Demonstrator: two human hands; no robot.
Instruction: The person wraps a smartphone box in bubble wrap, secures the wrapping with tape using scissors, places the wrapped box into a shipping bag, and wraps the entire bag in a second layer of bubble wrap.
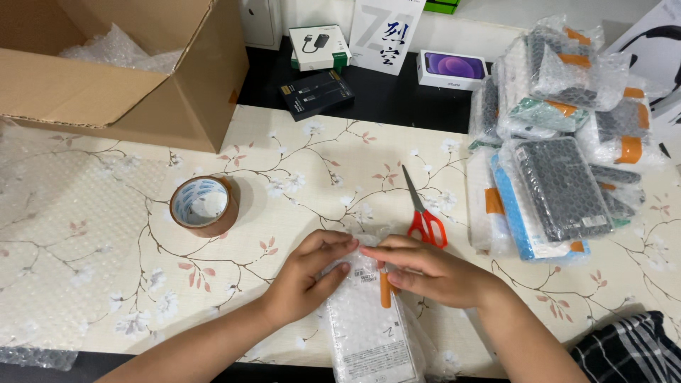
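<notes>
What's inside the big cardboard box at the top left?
Crumpled bubble wrap shows inside the cardboard box, near its back. The near flap and front wall cover the rest, so whatever lies deeper or under the wrap cannot be seen.

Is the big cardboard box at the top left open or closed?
Open: the cardboard box has its flaps spread, and bubble wrap shows inside.

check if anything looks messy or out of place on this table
Nothing looks spilled or damaged. The pile of wrapped parcels on the right is loosely heaped and leaning, and the scissors lie close to the hands; the tape roll and cardboard box sit normally.
</notes>
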